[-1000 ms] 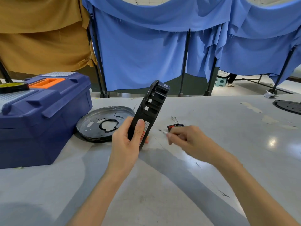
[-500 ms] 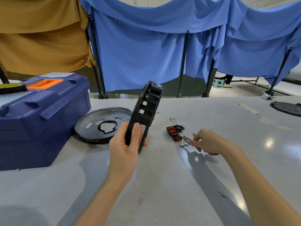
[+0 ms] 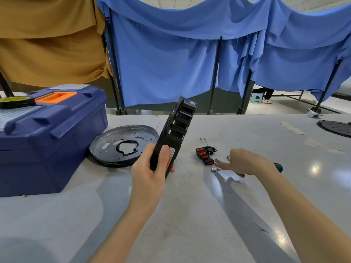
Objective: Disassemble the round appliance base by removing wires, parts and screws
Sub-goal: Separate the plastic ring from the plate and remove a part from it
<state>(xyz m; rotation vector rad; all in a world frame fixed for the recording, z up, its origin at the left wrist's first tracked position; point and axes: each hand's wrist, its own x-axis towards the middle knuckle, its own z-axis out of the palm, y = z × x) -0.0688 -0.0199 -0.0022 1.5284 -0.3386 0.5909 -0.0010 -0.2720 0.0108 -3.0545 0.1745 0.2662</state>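
Blue curtains [image 3: 171,63] and tan cloth [image 3: 47,44] hung behind a pale grey desk [image 3: 190,215]. Left hand [image 3: 150,177] wrapped round the lower part of the round black plastic appliance base [image 3: 174,133], with the thumb across its labelled rim. Base stood on edge, leaning slightly to the right.

Right hand [image 3: 247,163] low over the desk, well to the right of the left one. Fingers curled round a green-handled screwdriver [image 3: 278,167] whose handle end pokes out past the wrist. Index finger [image 3: 222,165] stretched left toward small silver screws [image 3: 215,169] just off its tip.

Black switches with red rockers [image 3: 203,155] between the two hands, beyond the screws. Dark round metal plate [image 3: 117,147] flat on the desk left of the left hand, just beside a navy plastic toolbox [image 3: 47,139] further left.
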